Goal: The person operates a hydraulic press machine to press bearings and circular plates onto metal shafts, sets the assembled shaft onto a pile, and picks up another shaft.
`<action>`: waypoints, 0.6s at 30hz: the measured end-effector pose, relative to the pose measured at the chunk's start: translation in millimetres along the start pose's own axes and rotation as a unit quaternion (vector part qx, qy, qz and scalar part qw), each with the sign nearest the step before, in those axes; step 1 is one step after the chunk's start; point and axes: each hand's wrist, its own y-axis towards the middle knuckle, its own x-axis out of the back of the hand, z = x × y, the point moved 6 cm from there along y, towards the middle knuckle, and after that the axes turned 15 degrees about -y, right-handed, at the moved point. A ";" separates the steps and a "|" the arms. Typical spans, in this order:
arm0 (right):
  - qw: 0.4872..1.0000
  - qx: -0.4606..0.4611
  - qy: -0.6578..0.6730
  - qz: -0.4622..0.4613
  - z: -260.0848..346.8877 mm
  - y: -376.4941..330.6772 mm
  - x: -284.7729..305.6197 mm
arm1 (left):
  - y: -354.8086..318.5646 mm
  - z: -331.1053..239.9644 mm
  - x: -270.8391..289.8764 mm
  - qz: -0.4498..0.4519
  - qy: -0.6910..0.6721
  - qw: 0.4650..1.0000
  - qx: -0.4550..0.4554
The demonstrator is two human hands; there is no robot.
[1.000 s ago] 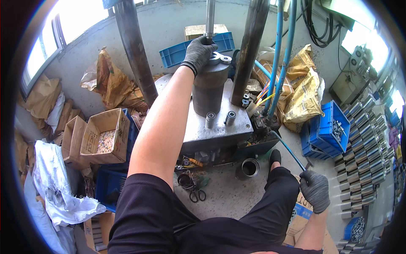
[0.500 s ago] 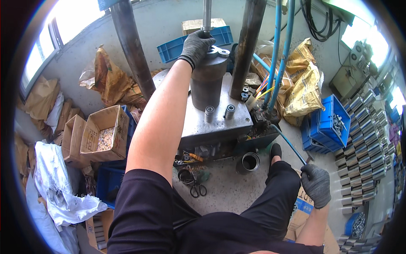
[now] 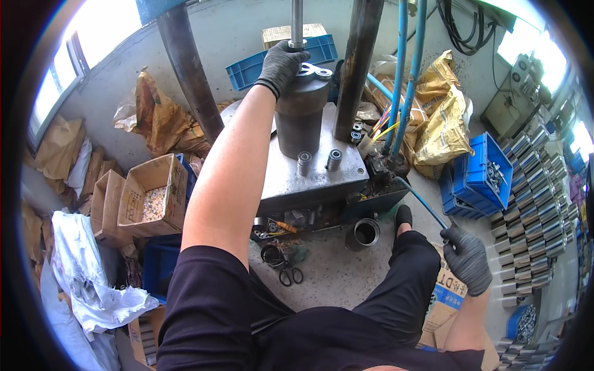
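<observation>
Left hand [image 3: 280, 67], half-curled, is at the top of the cylinder [image 3: 300, 120] under the rod [image 3: 297, 23]; its hold cannot be told. Right hand [image 3: 468, 261] is closed on the near end of the lever [image 3: 422, 201]. The plate [image 3: 318, 179] has its front edge below left hand; bare floor [image 3: 334, 278] lies left of right hand.

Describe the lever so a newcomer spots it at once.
Find the metal table between the dark columns. Off its right side, a thin bluish lever slants to the gloved right hand. It's thinner than the nearby blue pipes, which run nearly upright.
</observation>
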 end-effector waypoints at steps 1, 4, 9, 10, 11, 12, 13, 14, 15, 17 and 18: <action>1.000 0.003 0.003 -0.001 -4.4 10.6 1.4 | 0.8 -0.1 3.4 -0.002 0.003 1.000 -0.001; 0.974 0.109 -0.053 -0.192 -4.3 63.8 31.2 | 0.7 -2.3 14.4 -0.013 0.048 0.999 -0.012; 0.934 0.088 -0.143 -0.316 -24.7 174.8 80.0 | -6.4 -10.4 -4.9 -0.010 0.026 0.999 -0.042; 0.933 0.087 -0.146 -0.317 -29.2 183.6 79.9 | -8.6 -11.4 -8.3 -0.008 0.024 0.999 -0.044; 0.932 0.087 -0.139 -0.322 -30.0 192.3 77.0 | -12.1 -15.3 -7.4 -0.022 0.021 0.998 -0.054; 0.932 0.085 -0.135 -0.326 -30.9 195.4 75.8 | -15.0 -18.4 -8.6 -0.034 0.017 0.997 -0.065; 0.932 0.084 -0.136 -0.326 -32.4 189.4 76.2 | -17.3 -21.0 -10.9 -0.044 0.012 0.996 -0.074; 0.939 0.081 -0.144 -0.302 -21.1 180.7 74.6 | -17.2 -19.9 -3.8 -0.049 0.017 0.996 -0.074; 0.945 0.077 -0.152 -0.278 -13.9 169.2 70.6 | -16.6 -18.6 1.8 -0.051 0.004 0.995 -0.089; 0.978 0.061 -0.096 -0.176 -23.3 135.6 53.8 | -14.8 -15.5 8.1 -0.054 -0.009 0.993 -0.101; 0.988 0.073 -0.062 -0.123 -26.6 111.8 47.5 | -13.4 -15.5 5.4 -0.042 -0.055 0.992 -0.107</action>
